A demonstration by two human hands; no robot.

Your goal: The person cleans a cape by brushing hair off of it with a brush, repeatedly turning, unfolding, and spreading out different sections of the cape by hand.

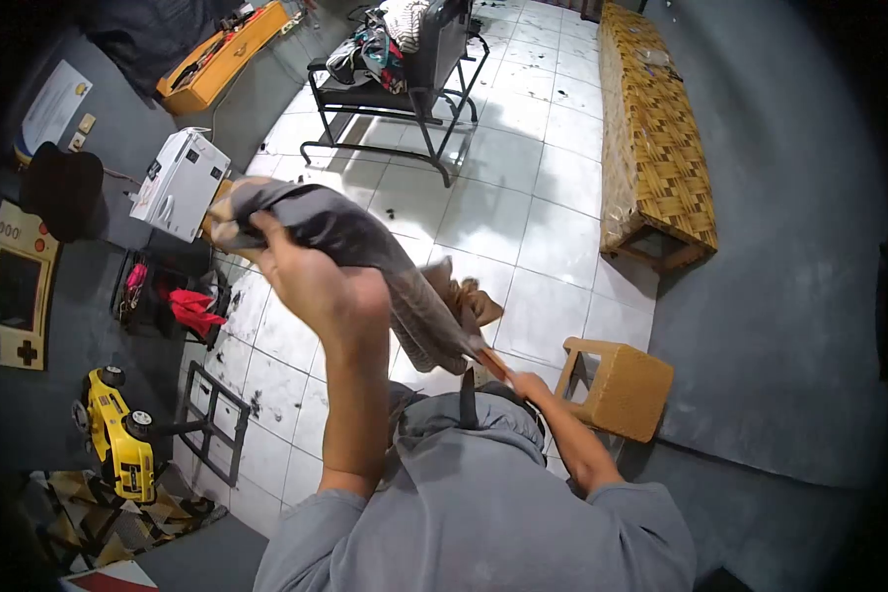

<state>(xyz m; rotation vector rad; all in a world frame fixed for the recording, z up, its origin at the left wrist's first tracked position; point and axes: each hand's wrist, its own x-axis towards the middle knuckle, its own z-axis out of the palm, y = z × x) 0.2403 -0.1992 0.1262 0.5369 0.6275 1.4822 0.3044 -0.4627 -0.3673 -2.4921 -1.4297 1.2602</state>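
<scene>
A dark grey cloth with a lighter, brownish part (365,237) stretches across the front of my body. My left hand (286,257) is raised at its upper left end, with the fingers wrapped round the fabric. At the lower right end, near my waist, my right hand (523,383) is closed at the cloth's narrow edge; its fingers are small in view. Behind the cloth, a bunched brown fabric (469,298) shows above the tiled floor.
A woven-topped bench (661,128) runs along the right wall, with a tan stool (631,390) nearer me. Ahead stands a black chair (405,94) bearing clothes. On the left are a white box (183,183), a yellow toy car (120,434) and a black frame (229,424).
</scene>
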